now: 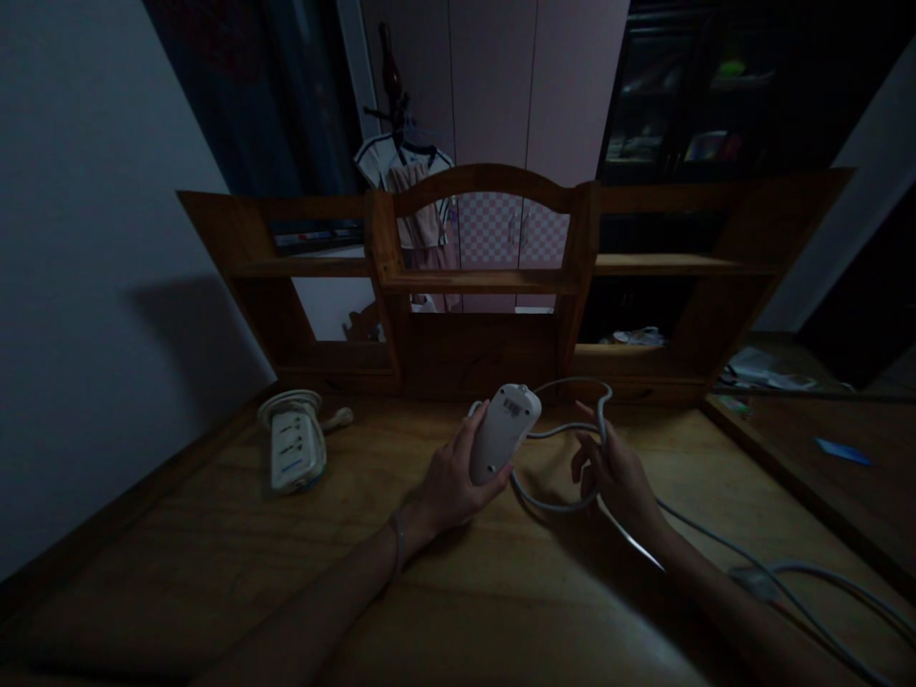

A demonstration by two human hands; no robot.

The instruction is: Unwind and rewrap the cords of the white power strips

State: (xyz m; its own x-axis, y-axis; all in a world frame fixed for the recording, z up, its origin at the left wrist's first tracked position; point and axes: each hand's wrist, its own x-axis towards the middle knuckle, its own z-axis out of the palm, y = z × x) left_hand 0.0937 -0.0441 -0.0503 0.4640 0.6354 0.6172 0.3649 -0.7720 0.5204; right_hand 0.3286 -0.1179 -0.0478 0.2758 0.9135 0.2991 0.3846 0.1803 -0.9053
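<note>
My left hand point(458, 474) is closed around a white power strip point(505, 434), tilted up with its underside and small label facing me. A grey-white cord point(554, 508) leaves its far end and bends in loose loops toward the right. In my right hand point(619, 477) a loop of this cord is held, passing by the curled fingers, with the index finger partly stretched out. Both hands are above the wooden desk point(429, 611). The strip's socket side is hidden from me.
A second power strip point(293, 448) lies at the left with its cord coiled and a plug beside it. More cord and a pale plug point(753, 582) lie at the right. A wooden shelf unit point(479, 281) stands along the desk's back.
</note>
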